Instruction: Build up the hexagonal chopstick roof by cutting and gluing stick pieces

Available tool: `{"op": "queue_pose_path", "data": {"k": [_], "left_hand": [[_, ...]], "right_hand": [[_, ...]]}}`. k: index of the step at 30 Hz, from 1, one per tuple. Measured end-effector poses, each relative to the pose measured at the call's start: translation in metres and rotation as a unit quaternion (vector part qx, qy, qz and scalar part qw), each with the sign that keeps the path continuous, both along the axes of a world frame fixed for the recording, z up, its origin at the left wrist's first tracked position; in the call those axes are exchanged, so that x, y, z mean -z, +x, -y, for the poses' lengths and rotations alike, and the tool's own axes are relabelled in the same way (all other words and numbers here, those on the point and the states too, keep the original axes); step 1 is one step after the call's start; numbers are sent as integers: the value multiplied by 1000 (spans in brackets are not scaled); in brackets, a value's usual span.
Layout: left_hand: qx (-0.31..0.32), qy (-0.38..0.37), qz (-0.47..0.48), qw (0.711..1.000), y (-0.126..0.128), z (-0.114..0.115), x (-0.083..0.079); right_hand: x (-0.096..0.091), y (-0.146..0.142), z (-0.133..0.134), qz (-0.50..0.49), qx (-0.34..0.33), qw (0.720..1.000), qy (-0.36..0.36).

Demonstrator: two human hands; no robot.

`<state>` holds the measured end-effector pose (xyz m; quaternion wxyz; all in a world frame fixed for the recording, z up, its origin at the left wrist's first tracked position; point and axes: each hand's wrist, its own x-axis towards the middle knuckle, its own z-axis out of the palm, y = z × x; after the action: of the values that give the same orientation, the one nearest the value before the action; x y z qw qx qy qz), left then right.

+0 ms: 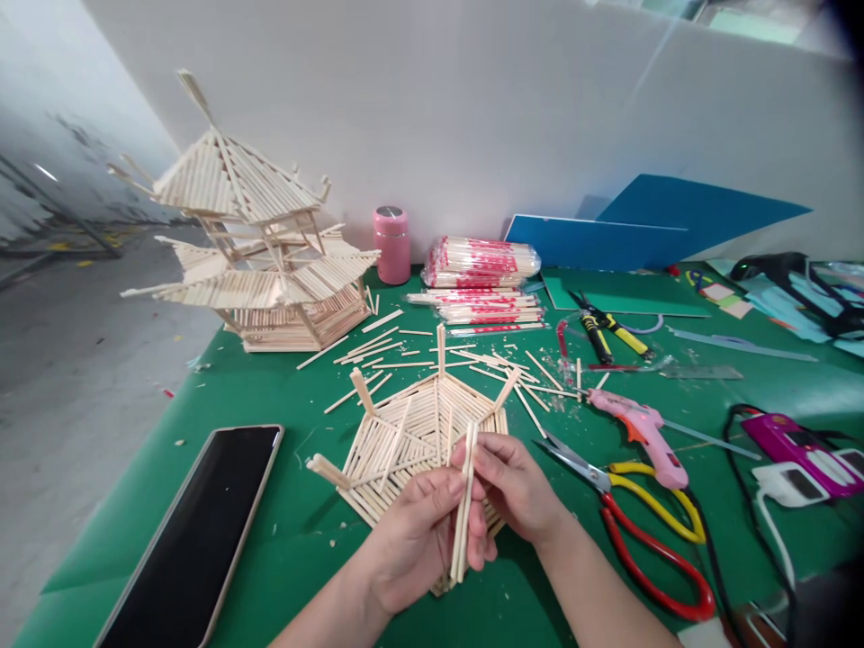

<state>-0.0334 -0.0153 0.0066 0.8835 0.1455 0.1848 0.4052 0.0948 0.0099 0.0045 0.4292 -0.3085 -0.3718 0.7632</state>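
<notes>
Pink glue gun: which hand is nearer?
Right. The right hand sits just left of the pink glue gun, pinching the stick pair; the left hand grips the same sticks farther left.

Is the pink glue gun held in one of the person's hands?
No, the pink glue gun lies on the green mat, while the left hand and the right hand hold wooden sticks.

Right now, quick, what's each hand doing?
Left hand: closed on the pair of sticks.
Right hand: closed, pinching the same pair of sticks higher up.
</notes>
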Motion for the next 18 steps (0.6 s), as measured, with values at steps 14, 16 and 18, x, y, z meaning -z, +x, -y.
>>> {"op": "queue_pose_path", "data": {"k": [14,16,18], "left_hand": [[0,-14,7,1000,2,0,1],[1,-16,8,1000,1,-1,0],[5,-20,0,1000,0,-1,-1]], "right_hand": [[3,-3,1,-20,-1,1000,-9],[3,-3,0,-22,6,1000,-12],[3,-1,-1,-25,9,1000,-16]]}}
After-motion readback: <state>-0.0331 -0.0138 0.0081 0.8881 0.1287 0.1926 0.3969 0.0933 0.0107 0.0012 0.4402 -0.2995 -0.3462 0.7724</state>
